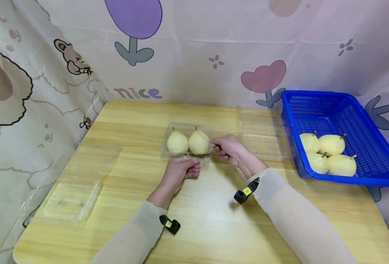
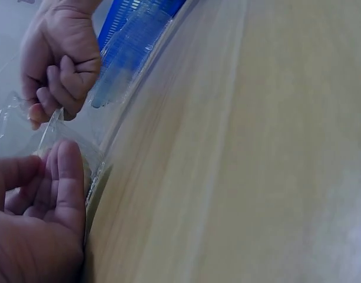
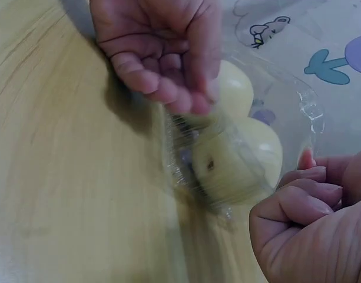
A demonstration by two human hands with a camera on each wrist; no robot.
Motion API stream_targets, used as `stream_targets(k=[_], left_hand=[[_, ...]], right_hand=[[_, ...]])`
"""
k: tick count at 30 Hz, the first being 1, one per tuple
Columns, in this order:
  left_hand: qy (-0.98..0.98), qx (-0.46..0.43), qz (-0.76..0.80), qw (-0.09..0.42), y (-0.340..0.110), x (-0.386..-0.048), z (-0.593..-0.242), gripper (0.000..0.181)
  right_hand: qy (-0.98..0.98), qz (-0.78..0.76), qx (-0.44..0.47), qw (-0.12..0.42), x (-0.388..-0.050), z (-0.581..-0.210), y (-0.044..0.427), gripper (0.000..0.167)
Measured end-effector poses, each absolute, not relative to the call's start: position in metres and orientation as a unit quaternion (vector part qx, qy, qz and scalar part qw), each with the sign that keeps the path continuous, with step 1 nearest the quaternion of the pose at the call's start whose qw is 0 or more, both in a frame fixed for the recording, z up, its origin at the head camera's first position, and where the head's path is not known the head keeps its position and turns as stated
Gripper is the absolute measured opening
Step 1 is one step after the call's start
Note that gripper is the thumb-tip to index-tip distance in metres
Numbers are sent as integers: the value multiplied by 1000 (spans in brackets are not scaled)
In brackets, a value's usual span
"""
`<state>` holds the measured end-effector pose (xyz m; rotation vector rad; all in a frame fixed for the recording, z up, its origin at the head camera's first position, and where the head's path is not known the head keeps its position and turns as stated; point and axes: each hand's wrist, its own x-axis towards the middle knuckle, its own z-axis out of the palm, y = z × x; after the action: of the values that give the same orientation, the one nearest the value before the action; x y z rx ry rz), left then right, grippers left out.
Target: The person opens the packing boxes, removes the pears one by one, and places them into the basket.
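Two pale yellow pears, a left one and a right one, sit side by side in a clear plastic box on the table. Thumb and fingers of my left hand pinch the box's near edge. At its right side, my right hand pinches the clear plastic with curled fingers. In the right wrist view, clear plastic stretches in front of the pear. Glare makes it hard to tell how the lid lies.
A blue basket with several pears stands at the right. Beside it lies another clear plastic box. An open clear box lies at the table's left edge. A printed curtain hangs behind the table.
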<state>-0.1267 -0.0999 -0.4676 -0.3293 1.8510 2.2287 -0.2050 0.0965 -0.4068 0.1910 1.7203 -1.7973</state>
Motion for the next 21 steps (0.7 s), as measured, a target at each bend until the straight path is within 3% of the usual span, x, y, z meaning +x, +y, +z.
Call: stream_targets(k=[15, 21], left_hand=[[599, -111, 781, 139, -105, -128, -467, 32], [593, -117, 784, 138, -105, -128, -466, 28]], right_hand=[[630, -711, 75, 303, -207, -411, 96, 22], [552, -758, 102, 333, -209, -402, 93, 21]])
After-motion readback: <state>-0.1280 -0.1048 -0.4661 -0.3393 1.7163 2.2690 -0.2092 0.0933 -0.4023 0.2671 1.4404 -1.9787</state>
